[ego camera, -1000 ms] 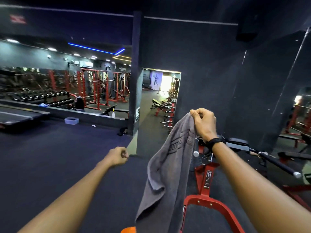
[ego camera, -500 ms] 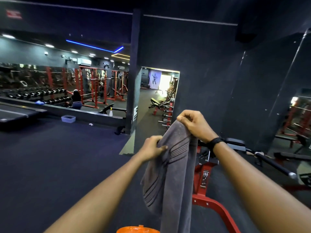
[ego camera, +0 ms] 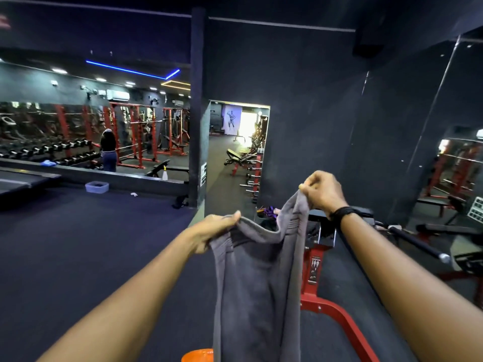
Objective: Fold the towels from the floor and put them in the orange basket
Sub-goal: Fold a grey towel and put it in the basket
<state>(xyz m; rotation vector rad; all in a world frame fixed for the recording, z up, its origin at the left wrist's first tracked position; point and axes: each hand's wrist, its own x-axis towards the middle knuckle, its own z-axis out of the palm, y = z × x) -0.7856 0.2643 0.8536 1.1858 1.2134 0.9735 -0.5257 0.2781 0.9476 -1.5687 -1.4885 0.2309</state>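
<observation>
Towel (ego camera: 257, 280) hangs in the air in front of me, held up by both hands along its top edge. A second ago only my right hand (ego camera: 322, 193) held it, and my left hand (ego camera: 217, 229) was off to the side in a fist. Now my left hand has come in and pinches the other top corner. My right hand pinches its corner a bit higher. The top edge sags between them, so the towel is only partly spread. I think this means I can start the fold soon. A bit of the orange basket (ego camera: 197, 356) shows at the bottom, just beside the towel's lower part. A red machine (ego camera: 337, 313) stands to the right on the dark floor (ego camera: 78, 244).
</observation>
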